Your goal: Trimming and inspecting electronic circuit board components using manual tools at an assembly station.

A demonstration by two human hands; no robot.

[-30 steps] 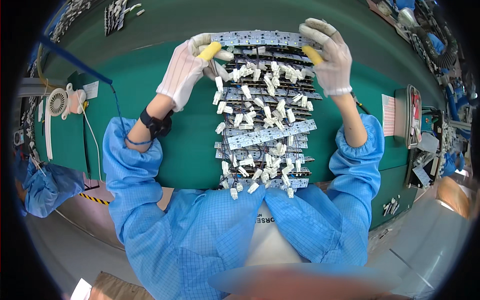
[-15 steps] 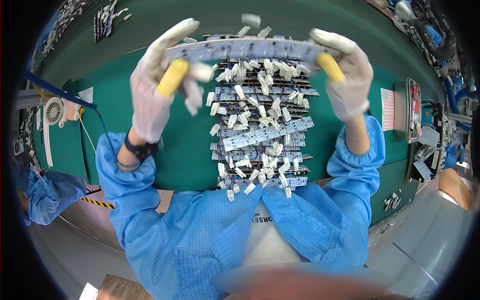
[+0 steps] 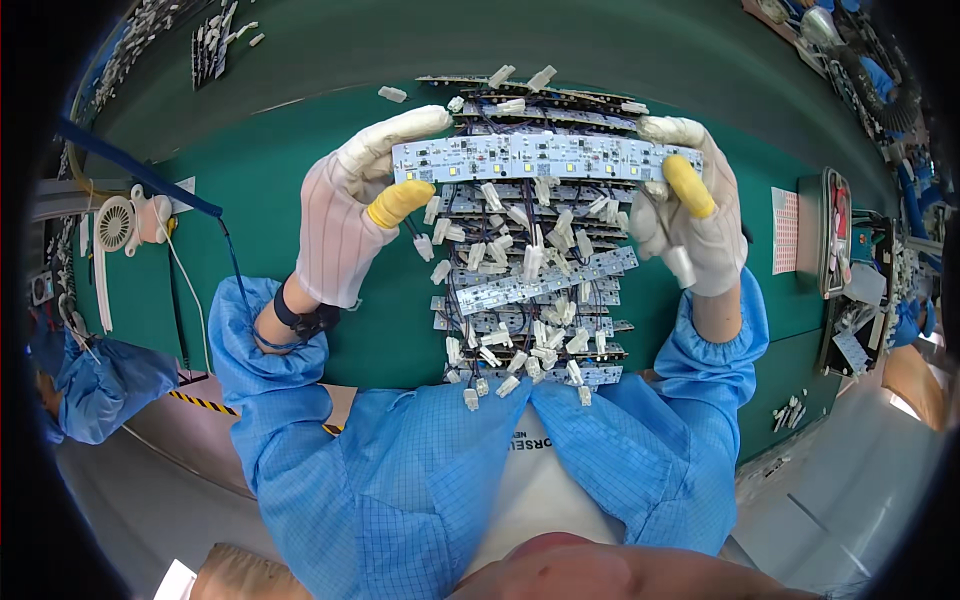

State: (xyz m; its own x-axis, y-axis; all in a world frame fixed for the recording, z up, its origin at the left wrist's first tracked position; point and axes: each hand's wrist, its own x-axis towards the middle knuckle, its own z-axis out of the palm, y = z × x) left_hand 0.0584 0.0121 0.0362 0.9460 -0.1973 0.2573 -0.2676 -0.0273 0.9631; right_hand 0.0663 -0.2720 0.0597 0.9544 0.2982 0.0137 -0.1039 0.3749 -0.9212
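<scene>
A long white LED circuit board strip (image 3: 540,158) is stretched level between my two gloved hands, its face with chips and yellow LEDs turned up. My left hand (image 3: 360,200) grips its left end, the yellow-tipped thumb on the front edge and the fingers behind. At the right end, my right hand (image 3: 700,195) pinches it the same way; a white connector (image 3: 678,264) dangles by that palm. Beneath lies a stack of similar boards (image 3: 590,205) in rows, with dark wires and several white plugs. One loose board (image 3: 548,281) rests slantwise across the stack.
On the green mat (image 3: 370,340), a small white fan (image 3: 116,222) stands at the left. To the right are a sheet of red dots (image 3: 785,230) and a metal tray (image 3: 833,235). More plugs (image 3: 790,413) lie at lower right. A blue-sleeved person (image 3: 110,385) is at far left.
Both hands have come nearer to me and closer together, bringing the board down over the stack. Blurred before, its component side now shows sharply.
</scene>
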